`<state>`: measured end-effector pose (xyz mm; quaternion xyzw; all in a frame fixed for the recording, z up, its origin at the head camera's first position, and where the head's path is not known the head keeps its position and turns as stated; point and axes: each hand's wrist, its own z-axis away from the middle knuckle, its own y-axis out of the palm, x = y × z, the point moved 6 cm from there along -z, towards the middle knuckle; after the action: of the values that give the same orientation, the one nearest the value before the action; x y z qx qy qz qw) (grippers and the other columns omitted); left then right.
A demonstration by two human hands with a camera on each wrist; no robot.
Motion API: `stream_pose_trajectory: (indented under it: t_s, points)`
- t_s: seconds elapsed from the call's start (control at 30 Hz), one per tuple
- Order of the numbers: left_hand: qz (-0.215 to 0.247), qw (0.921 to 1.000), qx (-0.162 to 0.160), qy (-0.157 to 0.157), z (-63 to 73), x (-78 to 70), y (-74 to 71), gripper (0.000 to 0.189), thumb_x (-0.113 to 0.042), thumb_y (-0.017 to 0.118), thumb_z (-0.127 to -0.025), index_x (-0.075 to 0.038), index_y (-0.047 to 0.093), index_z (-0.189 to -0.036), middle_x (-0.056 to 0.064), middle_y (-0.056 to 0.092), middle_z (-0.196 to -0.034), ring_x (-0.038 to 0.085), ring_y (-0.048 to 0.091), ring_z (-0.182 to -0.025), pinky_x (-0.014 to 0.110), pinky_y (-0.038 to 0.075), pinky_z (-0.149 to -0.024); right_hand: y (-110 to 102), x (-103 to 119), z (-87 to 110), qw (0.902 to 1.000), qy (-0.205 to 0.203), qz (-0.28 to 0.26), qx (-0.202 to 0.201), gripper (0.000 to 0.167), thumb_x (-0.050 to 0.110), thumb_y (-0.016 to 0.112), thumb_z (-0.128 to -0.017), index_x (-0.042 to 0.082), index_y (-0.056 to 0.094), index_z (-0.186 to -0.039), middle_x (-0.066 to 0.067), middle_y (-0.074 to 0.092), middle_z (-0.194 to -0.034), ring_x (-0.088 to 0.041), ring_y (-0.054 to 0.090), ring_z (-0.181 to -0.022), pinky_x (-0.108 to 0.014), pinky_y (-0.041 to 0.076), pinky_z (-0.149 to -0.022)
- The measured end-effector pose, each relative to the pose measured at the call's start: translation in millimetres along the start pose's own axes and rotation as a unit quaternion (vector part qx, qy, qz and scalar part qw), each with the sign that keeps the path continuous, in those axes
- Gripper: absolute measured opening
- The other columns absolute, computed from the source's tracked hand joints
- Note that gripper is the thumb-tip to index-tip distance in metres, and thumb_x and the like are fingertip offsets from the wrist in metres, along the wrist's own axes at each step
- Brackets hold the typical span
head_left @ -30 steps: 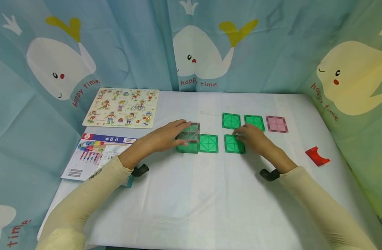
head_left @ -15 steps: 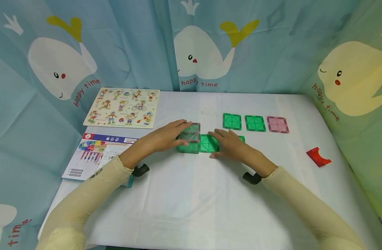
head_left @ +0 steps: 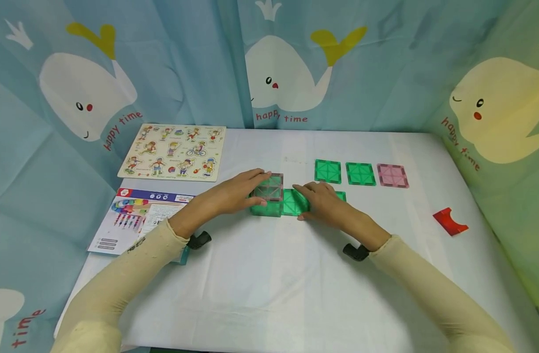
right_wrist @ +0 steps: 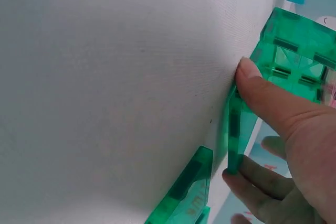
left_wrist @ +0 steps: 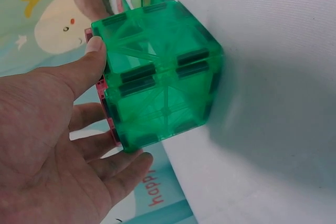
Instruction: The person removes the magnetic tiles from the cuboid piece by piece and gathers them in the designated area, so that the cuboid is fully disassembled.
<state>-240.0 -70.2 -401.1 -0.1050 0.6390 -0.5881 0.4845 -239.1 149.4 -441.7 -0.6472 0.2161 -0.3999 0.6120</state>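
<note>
A cube of see-through green magnetic tiles with a pink top tile (head_left: pixel 269 187) stands mid-table. My left hand (head_left: pixel 234 193) grips it, thumb on the near upper edge and fingers at the far side; the left wrist view shows two green walls of the cube (left_wrist: pixel 163 108). Flat against its right side lies a green magnetic tile (head_left: pixel 294 202). My right hand (head_left: pixel 327 205) holds this tile by its edges, with the thumb (right_wrist: pixel 249 72) at the near edge and fingers at the far one. Another green tile (head_left: pixel 341 195) is mostly hidden under the right hand.
Two green tiles (head_left: pixel 328 171) and a pink tile (head_left: pixel 392 175) lie in a row behind. A red curved piece (head_left: pixel 450 221) is at the right. On the left are a picture puzzle board (head_left: pixel 172 152) and a printed box (head_left: pixel 133 220). A whale-print curtain (head_left: pixel 199 73) surrounds the table.
My right hand has moved left, from the separate green tile to the one beside the cube, and its fingers have drawn in slightly. My left hand stays on the cube.
</note>
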Motion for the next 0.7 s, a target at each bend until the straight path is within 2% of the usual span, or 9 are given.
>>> stream_pose_trajectory:
  t_s: [0.13, 0.37, 0.5, 0.7]
  points:
    - [0.000, 1.0000, -0.001, 0.004, -0.4, -0.4, -0.2, 0.081, -0.040, 0.065, -0.106, -0.012, 0.025, -0.169, 0.018, 0.028, -0.171, 0.034, 0.028, -0.159, 0.049, 0.031, -0.127, -3, 2, 3.0, 0.9997, -0.006, -0.013, -0.019, 0.094, 0.030, 0.091, -0.086, 0.001, 0.041, -0.160, -0.024, 0.054, -0.137, -0.043, 0.053, -0.127, -0.063, 0.041, -0.112]
    - [-0.004, 1.0000, 0.001, 0.000, -0.7, 0.0, 0.1, 0.080, -0.040, 0.065, -0.106, -0.012, 0.024, -0.169, 0.017, 0.027, -0.172, 0.034, 0.028, -0.159, 0.049, 0.030, -0.128, -15, -5, 14.2, 0.9978, 0.016, -0.057, -0.029, 0.089, 0.019, 0.090, -0.088, -0.001, 0.041, -0.159, -0.026, 0.043, -0.144, -0.044, 0.041, -0.134, -0.062, 0.042, -0.110]
    - [0.000, 1.0000, 0.001, 0.002, 0.6, -1.0, -0.7, 0.080, -0.039, 0.066, -0.106, -0.011, 0.025, -0.169, 0.016, 0.028, -0.171, 0.033, 0.029, -0.159, 0.048, 0.030, -0.128, -30, -22, 28.5, 0.9960, 0.031, -0.075, -0.038, 0.083, 0.015, 0.088, -0.089, -0.002, 0.042, -0.157, -0.027, 0.039, -0.147, -0.045, 0.038, -0.135, -0.062, 0.044, -0.107]
    - [0.003, 0.9998, -0.005, 0.019, 1.6, -2.8, -0.8, 0.080, -0.036, 0.067, -0.105, -0.007, 0.026, -0.168, 0.019, 0.030, -0.170, 0.034, 0.031, -0.158, 0.048, 0.030, -0.128, -53, -62, 64.2, 0.9890, 0.087, -0.112, -0.039, 0.082, 0.015, 0.086, -0.091, -0.001, 0.041, -0.158, -0.028, 0.036, -0.149, -0.044, 0.043, -0.129, -0.063, 0.050, -0.099]
